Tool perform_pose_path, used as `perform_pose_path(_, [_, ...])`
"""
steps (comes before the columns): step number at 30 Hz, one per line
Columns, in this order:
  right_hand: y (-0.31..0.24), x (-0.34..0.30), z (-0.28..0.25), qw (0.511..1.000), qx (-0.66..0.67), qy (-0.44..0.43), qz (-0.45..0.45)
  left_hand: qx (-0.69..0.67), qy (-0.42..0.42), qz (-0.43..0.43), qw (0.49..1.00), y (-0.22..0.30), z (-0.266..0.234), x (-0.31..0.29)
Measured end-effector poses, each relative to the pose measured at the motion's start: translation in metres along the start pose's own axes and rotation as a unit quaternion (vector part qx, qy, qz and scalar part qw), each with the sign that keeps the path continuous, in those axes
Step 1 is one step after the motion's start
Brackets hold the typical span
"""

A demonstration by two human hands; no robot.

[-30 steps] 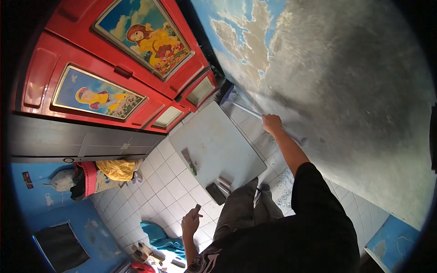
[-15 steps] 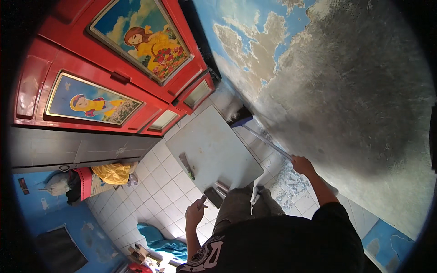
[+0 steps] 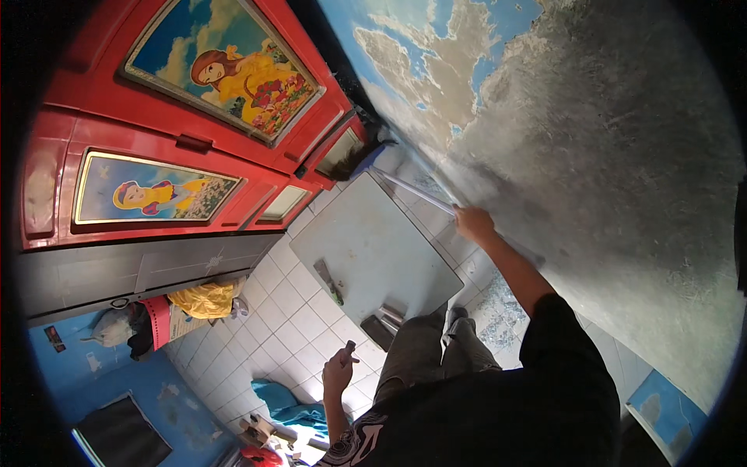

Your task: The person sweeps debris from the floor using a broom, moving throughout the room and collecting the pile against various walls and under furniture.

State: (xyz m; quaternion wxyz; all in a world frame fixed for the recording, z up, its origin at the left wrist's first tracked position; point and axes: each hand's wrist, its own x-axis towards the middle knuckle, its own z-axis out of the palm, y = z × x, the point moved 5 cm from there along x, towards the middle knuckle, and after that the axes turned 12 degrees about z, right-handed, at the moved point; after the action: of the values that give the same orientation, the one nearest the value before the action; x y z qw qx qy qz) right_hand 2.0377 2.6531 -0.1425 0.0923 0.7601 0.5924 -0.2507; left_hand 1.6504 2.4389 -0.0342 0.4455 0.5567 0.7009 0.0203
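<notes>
My right hand (image 3: 475, 224) is closed around the pale handle of a broom (image 3: 412, 189), its arm stretched forward along the wall. The broom's blue head with dark bristles (image 3: 354, 161) is raised at the table's far corner, in front of the red cabinet. In my closed left hand (image 3: 337, 372), left of my legs, is a short dark piece like a tool handle; its kind is unclear. On the low grey table (image 3: 373, 233) lies a scraper (image 3: 327, 280) with a greenish handle end. Beside my knee, a dark block (image 3: 377, 333) and greyish pieces (image 3: 391, 314) rest at the near corner.
A red cabinet (image 3: 183, 142) with picture panels stands at the far left. Peeling, bare plaster wall (image 3: 591, 156) rises on the right. Paint flakes (image 3: 502, 311) litter the tiled floor. Nearer left are a teal cloth (image 3: 284, 405) and a yellow bag (image 3: 204, 300).
My right hand has moved forward and left with the broom. Its head has gone from beside the wall to the table's far corner by the cabinet. The left hand keeps its small piece.
</notes>
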Motion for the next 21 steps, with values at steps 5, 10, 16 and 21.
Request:
perform_pose_path(5, [-0.009, 0.035, 0.023, 0.998, -0.049, -0.033, 0.02, -0.005, 0.004, 0.041, 0.999, -0.014, 0.002, -0.008])
perform_pose_path(10, [0.042, -0.014, 0.039, 0.993, 0.012, -0.075, 0.087, 0.005, -0.016, 0.029, 0.999, -0.035, 0.01, -0.016])
perform_pose_path(16, [0.102, -0.119, 0.048, 0.977, 0.013, -0.143, 0.16, 0.004, -0.032, -0.016, 0.999, -0.02, 0.009, 0.003])
perform_pose_path(21, [0.147, -0.215, 0.07, 0.963, 0.004, -0.181, 0.199, 0.03, -0.071, 0.103, 0.992, -0.01, 0.015, 0.026])
